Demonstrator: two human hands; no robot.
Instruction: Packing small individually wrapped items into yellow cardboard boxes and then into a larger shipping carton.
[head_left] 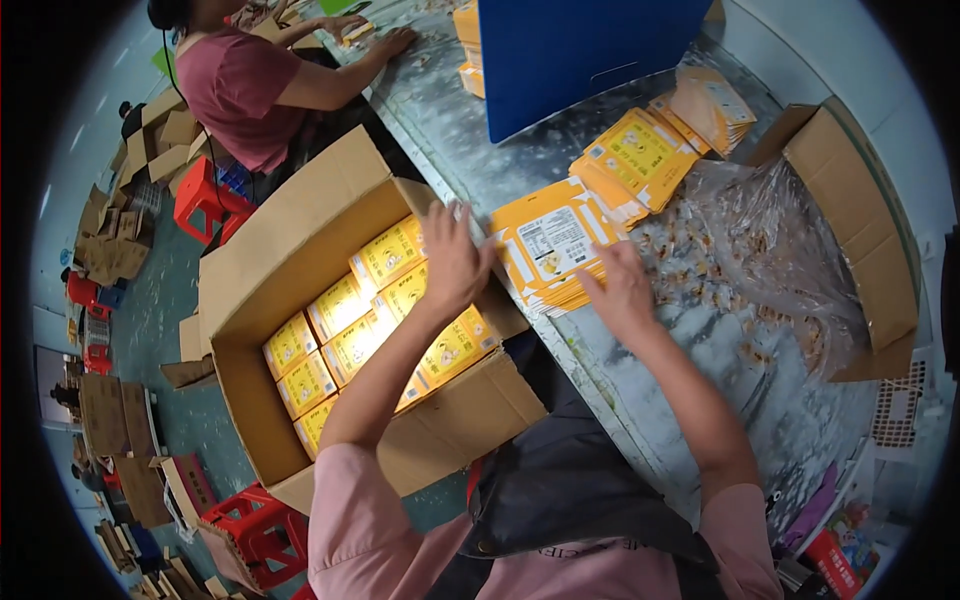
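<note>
A stack of flat yellow carton blanks (553, 243), the top one with a white printed panel, lies at the table's near edge. My right hand (625, 287) rests on the stack's right side, thumb and fingers apart. On the other side, my left hand (457, 258) is spread above the corner of a big cardboard box (290, 225), its fingertips near the stack's left edge. That box holds rows of small yellow cartons (352, 345), partly hidden by my left forearm. A fanned pile of more blanks (640, 155) runs back behind the stack.
A blue panel (585, 60) stands on the worn table (680, 400). To the right, an open cardboard box (860, 220) lies on its side, with a clear plastic bag (770, 240) of small wrapped pieces spilling out. A co-worker (245, 95) works at far left, near red stools (205, 200).
</note>
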